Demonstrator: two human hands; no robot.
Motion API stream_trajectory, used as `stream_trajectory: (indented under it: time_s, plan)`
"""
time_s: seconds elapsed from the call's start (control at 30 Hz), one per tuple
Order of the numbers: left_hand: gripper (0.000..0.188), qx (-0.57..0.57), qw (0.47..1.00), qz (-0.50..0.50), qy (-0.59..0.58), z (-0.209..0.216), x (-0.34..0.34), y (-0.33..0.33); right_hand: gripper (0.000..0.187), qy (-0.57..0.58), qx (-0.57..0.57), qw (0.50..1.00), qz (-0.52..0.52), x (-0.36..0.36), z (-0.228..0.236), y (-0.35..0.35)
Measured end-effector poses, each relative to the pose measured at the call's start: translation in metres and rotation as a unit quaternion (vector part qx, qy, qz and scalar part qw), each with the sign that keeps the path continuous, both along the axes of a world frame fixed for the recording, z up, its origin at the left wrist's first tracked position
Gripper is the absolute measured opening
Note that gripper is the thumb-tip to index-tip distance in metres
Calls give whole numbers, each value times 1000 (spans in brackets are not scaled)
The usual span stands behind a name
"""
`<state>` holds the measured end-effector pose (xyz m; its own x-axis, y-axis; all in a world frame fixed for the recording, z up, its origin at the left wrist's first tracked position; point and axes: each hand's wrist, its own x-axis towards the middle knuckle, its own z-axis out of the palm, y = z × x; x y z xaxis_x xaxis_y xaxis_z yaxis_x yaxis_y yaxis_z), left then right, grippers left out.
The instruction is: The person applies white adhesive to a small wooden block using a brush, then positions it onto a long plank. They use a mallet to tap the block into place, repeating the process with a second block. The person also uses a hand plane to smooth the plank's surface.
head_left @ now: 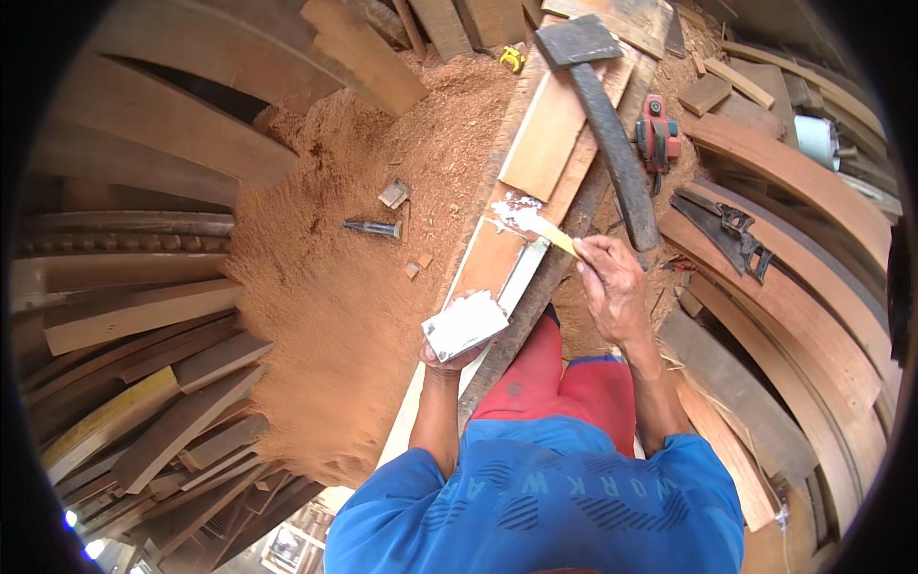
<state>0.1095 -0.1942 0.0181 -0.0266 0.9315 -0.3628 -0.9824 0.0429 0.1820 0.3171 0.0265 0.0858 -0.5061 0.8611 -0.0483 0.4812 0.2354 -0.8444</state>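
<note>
At centre frame, right hand (614, 285), grip closed on a yellow spreader (558, 239), angles it presumably to meet white paste (516, 209) on the board (486, 256); below centre, left hand (449, 360), grip opening hidden, supports a white slab (466, 326) from beneath, seemingly for steadiness.

A bench (516, 337) is running forward from the person's left side, leaning rightward at its far end. A board (547, 143) is lying on it, and a hammer (609, 134) is resting across the far part, its handle pointing back. The left hand (448, 357) is sitting under a flat block (466, 325) near the bench's closer stretch. The right hand (612, 287) is holding a spatula (559, 239) beyond it. Leftward, a chisel (373, 228) is lying on sawdust (325, 325), behind a wood scrap (393, 194); a tape measure (513, 59) is lying farther forward. Rightward, a planer (657, 139) is sitting beside the bench, and a handsaw (715, 228) is lying on planks (784, 306).
</note>
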Motion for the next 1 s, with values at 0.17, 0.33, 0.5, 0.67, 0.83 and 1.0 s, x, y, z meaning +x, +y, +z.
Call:
stream_trajectory:
  time_s: [0.17, 0.33, 0.5, 0.67, 0.83, 1.0]
  plan:
    - [118, -40, 999, -31, 2, -3, -5, -1, 28, -66, 19, 998, 6, -42, -6, 16]
    - [119, -31, 999, -27, 2, 7, -4, 2, 27, -96, 16, 994, 47, -47, -15, 6]
    - [118, -33, 999, -8, 12, 0, -2, 1, 24, -59, 2, 997, 56, -36, -6, 20]
    - [119, -63, 997, 2, 36, 5, -2, 8, 23, -91, 25, 991, 95, -38, -12, 25]
    - [117, -78, 996, 18, 33, 6, 0, 6, 18, -52, -65, 984, 156, -35, -10, 29]
    - [118, -63, 997, 21, 41, 5, -1, 8, 22, -39, -124, 986, 105, -51, -9, 37]
